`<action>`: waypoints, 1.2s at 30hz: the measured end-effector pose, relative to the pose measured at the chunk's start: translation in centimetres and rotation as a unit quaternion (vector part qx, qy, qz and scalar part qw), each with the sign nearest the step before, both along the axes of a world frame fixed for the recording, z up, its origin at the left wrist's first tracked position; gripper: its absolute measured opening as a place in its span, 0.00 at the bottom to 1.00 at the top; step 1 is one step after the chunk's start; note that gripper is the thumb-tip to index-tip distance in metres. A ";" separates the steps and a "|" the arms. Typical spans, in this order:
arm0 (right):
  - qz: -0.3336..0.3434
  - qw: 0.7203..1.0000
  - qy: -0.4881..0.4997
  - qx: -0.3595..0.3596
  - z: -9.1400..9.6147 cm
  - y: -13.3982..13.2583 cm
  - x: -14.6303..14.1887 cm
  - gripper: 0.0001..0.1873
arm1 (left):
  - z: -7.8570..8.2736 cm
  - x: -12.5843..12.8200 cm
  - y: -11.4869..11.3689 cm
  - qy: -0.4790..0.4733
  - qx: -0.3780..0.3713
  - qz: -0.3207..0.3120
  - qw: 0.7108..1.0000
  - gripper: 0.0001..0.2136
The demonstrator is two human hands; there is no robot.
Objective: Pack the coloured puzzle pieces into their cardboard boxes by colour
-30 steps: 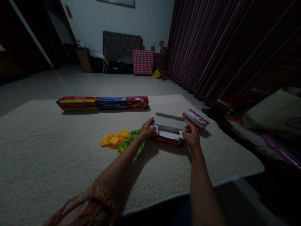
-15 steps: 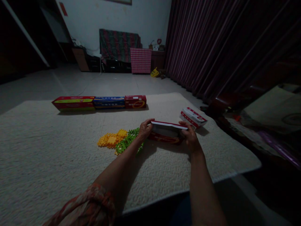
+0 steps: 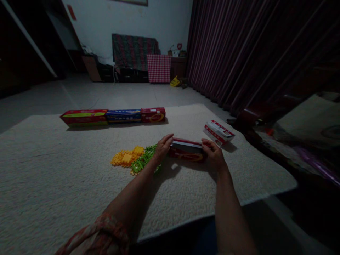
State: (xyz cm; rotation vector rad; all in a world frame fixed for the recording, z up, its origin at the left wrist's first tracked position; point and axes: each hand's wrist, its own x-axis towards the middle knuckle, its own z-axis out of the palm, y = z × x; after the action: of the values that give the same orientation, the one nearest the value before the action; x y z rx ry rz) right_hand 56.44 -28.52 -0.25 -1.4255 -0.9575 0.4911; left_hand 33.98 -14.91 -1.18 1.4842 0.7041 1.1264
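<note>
A dark red cardboard box (image 3: 187, 156) with a yellow curved mark rests on the quilted mat in front of me. Its lid flap, with a pale edge, is partly lowered over a dark opening. My left hand (image 3: 164, 145) grips the flap's left end, thumb and fingers closed at the corner. At the other end, my right hand (image 3: 213, 152) has its fingers closed on the flap and box corner. Just left of my left hand lie green plastic lattice pieces (image 3: 145, 159) and yellow plastic pieces (image 3: 127, 157). Beyond my right hand sits a white and red box (image 3: 219, 132).
Farther off, a red and green box (image 3: 86, 118), a blue box (image 3: 123, 116) and another dark red box (image 3: 153, 115) stand end to end on the mat (image 3: 66, 184). A cluttered seat (image 3: 308, 124) borders the right side.
The box's lid flap has tipped down, so its white inside shows less and the opening is narrower. Both hands have stayed at its two ends.
</note>
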 end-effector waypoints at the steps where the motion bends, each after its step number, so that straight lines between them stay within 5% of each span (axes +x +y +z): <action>1: 0.009 1.000 -0.005 -0.001 -0.1 -0.1 0.2 0.21 | -0.2 0.1 0.0 0.008 0.023 0.006 1.000 0.17; 9: 0.042 0.992 -0.114 -0.016 -0.4 -0.1 1.1 0.16 | -2.1 0.4 0.5 0.031 0.107 0.021 0.994 0.16; 19: 0.051 0.988 -0.140 -0.047 0.0 0.1 1.3 0.17 | -2.2 0.7 0.8 0.032 0.138 0.026 0.990 0.17; 36: 0.074 0.973 -0.212 -0.058 0.3 -0.8 1.3 0.14 | -1.4 -0.1 0.4 0.017 0.067 -0.014 0.998 0.11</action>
State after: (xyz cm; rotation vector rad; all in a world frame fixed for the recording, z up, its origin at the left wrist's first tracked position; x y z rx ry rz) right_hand 57.74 -29.36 0.08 -1.6076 -1.4029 0.3616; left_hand 33.85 -14.50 -2.59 1.6247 0.6393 1.1464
